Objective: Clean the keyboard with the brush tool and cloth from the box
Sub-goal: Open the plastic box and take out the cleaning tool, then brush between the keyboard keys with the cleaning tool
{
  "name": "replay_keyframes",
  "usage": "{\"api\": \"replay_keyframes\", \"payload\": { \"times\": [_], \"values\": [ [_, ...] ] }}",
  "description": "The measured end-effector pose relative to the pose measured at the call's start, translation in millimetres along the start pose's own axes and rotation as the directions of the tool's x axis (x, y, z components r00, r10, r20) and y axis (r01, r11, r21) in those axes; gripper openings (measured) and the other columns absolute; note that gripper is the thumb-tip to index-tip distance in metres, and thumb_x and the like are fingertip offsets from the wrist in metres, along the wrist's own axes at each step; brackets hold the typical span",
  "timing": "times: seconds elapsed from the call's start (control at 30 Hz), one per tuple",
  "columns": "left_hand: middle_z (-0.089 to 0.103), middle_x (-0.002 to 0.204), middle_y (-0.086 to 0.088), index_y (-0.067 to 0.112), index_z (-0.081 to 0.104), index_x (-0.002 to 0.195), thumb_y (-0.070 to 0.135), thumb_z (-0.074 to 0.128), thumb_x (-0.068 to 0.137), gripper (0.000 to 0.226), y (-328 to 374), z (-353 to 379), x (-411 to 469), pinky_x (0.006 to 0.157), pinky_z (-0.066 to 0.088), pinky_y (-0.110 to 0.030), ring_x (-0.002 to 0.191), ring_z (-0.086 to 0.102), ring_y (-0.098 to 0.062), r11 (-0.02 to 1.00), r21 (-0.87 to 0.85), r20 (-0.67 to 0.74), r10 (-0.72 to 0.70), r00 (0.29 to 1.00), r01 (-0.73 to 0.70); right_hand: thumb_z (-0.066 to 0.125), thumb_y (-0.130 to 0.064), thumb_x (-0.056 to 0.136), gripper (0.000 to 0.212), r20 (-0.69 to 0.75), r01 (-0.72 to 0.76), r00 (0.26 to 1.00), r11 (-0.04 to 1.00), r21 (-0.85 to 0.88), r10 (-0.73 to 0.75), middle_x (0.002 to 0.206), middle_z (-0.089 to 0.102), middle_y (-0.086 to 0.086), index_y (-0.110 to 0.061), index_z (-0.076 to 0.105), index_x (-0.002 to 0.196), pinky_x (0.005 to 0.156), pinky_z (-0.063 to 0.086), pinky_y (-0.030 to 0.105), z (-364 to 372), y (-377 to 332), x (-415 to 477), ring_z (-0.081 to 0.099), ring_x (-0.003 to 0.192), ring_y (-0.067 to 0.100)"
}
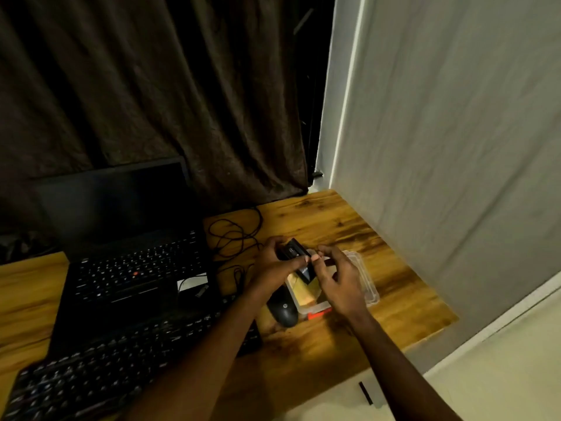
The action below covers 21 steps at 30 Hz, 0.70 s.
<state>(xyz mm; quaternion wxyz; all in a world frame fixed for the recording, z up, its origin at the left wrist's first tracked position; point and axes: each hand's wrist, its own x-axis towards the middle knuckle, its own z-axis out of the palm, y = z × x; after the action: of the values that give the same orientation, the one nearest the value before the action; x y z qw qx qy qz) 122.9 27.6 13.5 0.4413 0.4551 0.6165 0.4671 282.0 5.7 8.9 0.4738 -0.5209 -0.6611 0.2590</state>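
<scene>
Dim room, warm low light. Dark brown crumpled fabric curtain (136, 86) hangs across the back and left, in heavy folds. Pale grey-white cloth sheet (455, 147) covers the right side, slanting down to the floor, lit brighter along its left edge. Narrow black gap (315, 86) between the two. Orange-brown wood-grain surface (334, 220) with dark streaks runs from the left edge to a corner at the right. Cream smooth floor (501, 375) lower right, with a small black strip (365, 393) lying on it near the surface edge.

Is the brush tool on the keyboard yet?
No, the left hand and right hand hold the brush tool over the box, off the keyboard.
</scene>
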Motion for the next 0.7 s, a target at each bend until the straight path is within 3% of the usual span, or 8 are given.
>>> {"api": "replay_keyframes", "payload": {
  "times": [0.07, 0.13, 0.27, 0.33, 0.43, 0.53, 0.7],
  "values": [
    [0.07, 0.1, -0.002, 0.016, 0.063, 0.108, 0.012, 0.084, 0.077, 0.038, 1, -19, -9, 0.058, 0.05, -0.017, 0.083, 0.068, -0.012, 0.983, -0.17, -0.022, -0.073, 0.997, 0.068, 0.058, -0.031, 0.099, 0.023, 0.133, -0.162, 0.981, 0.971, 0.177, 0.14, 0.105, 0.07, -0.007, -0.019, 0.067, 0.117, 0.08, 0.054, 0.026, 21, -15, -2, 0.066, 0.097, 0.006],
    [0.07, 0.092, -0.005, 0.007, 0.065, 0.106, 0.007, 0.078, 0.083, 0.027, -1, -40, -19, 0.052, 0.049, -0.018, 0.071, 0.069, -0.009, 0.955, -0.274, -0.01, -0.117, 0.993, 0.11, 0.058, -0.025, 0.1, 0.022, 0.243, -0.299, 0.942, 0.907, 0.296, 0.231, 0.101, 0.072, 0.001, -0.016, 0.067, 0.118, 0.073, 0.056, 0.035, 42, -22, -6, 0.07, 0.089, 0.014],
    [0.074, 0.109, -0.012, 0.005, 0.067, 0.115, 0.007, 0.08, 0.08, 0.038, -22, -93, -35, 0.078, 0.058, -0.033, 0.1, 0.071, -0.028, 0.915, -0.373, -0.032, -0.176, 0.984, 0.152, 0.058, -0.016, 0.099, 0.023, 0.353, -0.4, 0.898, 0.825, 0.4, 0.264, 0.086, 0.072, 0.009, -0.007, 0.065, 0.119, 0.054, 0.053, 0.029, 85, -37, -21, 0.071, 0.076, 0.026],
    [0.073, 0.112, -0.014, 0.004, 0.064, 0.119, 0.003, 0.08, 0.078, 0.044, -32, -119, -45, 0.079, 0.057, -0.033, 0.101, 0.071, -0.028, 0.895, -0.416, -0.055, -0.202, 0.978, 0.161, 0.056, -0.013, 0.1, 0.024, 0.42, -0.477, 0.858, 0.765, 0.433, 0.297, 0.084, 0.07, 0.011, -0.003, 0.063, 0.121, 0.05, 0.052, 0.025, 103, -50, -33, 0.069, 0.075, 0.026],
    [0.073, 0.109, -0.013, 0.007, 0.063, 0.118, 0.004, 0.084, 0.075, 0.048, -46, -155, -63, 0.078, 0.059, -0.033, 0.095, 0.073, -0.023, 0.916, -0.382, -0.134, -0.186, 0.973, 0.122, 0.056, -0.014, 0.1, 0.019, 0.515, -0.562, 0.795, 0.71, 0.424, 0.321, 0.099, 0.069, 0.024, -0.008, 0.063, 0.117, 0.058, 0.058, 0.028, 133, -71, -53, 0.07, 0.081, 0.03],
    [0.072, 0.102, -0.007, 0.01, 0.062, 0.117, 0.004, 0.08, 0.08, 0.042, -54, -183, -81, 0.066, 0.055, -0.019, 0.08, 0.071, -0.005, 0.949, -0.306, -0.192, -0.141, 0.971, 0.077, 0.056, -0.022, 0.1, 0.02, 0.577, -0.579, 0.763, 0.704, 0.411, 0.29, 0.112, 0.066, 0.025, -0.011, 0.065, 0.116, 0.065, 0.06, 0.033, 160, -90, -71, 0.068, 0.087, 0.037],
    [0.066, 0.106, 0.006, 0.015, 0.054, 0.133, 0.015, 0.076, 0.085, 0.053, -70, -226, -105, 0.068, 0.05, -0.007, 0.093, 0.063, 0.002, 0.989, -0.144, -0.259, -0.074, 0.963, 0.037, 0.051, -0.02, 0.103, 0.023, 0.639, -0.647, 0.706, 0.644, 0.407, 0.305, 0.102, 0.07, 0.017, -0.005, 0.062, 0.116, 0.061, 0.061, 0.032, 205, -120, -99, 0.073, 0.08, 0.028]
  ]
}}
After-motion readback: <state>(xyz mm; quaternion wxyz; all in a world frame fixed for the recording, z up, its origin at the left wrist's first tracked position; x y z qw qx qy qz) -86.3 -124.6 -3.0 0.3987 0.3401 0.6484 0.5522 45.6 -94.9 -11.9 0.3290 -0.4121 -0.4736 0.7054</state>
